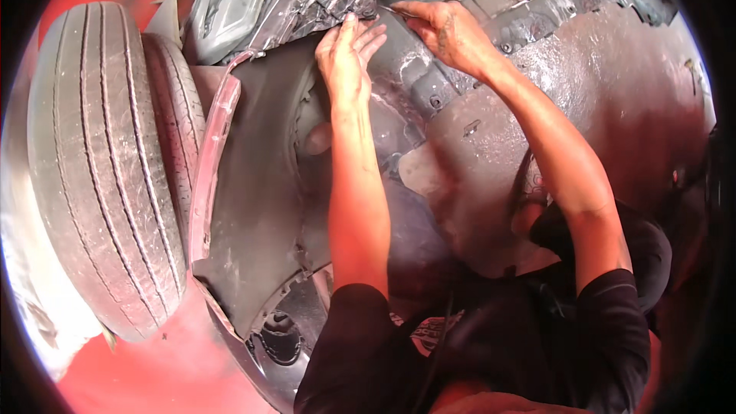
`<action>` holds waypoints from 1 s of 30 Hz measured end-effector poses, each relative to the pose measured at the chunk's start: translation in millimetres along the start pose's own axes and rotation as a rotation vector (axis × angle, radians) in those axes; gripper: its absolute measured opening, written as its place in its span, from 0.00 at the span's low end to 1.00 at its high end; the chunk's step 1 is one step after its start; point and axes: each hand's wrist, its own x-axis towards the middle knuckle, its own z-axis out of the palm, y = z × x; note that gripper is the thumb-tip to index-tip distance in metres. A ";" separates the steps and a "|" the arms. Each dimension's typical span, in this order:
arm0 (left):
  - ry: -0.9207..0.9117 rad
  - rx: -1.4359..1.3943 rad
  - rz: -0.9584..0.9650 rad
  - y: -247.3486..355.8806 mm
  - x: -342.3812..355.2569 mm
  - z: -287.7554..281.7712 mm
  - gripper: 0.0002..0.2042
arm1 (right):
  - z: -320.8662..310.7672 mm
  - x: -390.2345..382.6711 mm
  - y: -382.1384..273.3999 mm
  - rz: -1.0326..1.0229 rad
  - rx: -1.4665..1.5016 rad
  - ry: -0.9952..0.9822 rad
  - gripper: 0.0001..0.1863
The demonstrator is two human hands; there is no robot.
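A large dark plastic car panel [257, 130], which looks like a bumper cover, lies before me, with a curved edge and a round opening near its lower end. My left hand [349, 57] is at the panel's far edge, its fingers apart and the thumb pointing away from me. Just right of it, my right hand [448, 34] is closed in a pinch, index finger stretched left toward the same edge. Whatever lies between those fingertips is too small to make out. Both hands are close to a crumpled, glossy dark part [322, 4].
Two tyres stand at the left, a large worn tyre [107, 169] and a narrower tyre [176, 107] behind it. A grey scuffed plastic liner [575, 77] spreads out at the right. Red floor [146, 379] shows at the lower left.
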 end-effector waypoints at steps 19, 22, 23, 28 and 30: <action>-0.182 -0.482 -0.121 -24.5 11.9 -10.2 0.20 | -16.9 31.7 -23.8 -0.115 -0.328 -0.181 0.17; -0.128 -0.498 -0.099 -32.2 13.1 -3.0 0.14 | -25.5 42.1 -27.5 -0.236 -0.371 -0.251 0.17; -0.128 -0.542 -0.115 -33.9 14.7 -2.5 0.13 | -25.0 45.2 -21.5 -0.262 -0.372 -0.254 0.17; -0.118 -0.563 -0.083 -36.5 15.7 -0.6 0.11 | -27.5 54.1 -28.0 -0.266 -0.392 -0.343 0.17; -0.104 -0.569 -0.071 -38.6 17.4 0.0 0.11 | -29.9 57.2 -27.5 -0.322 -0.483 -0.364 0.18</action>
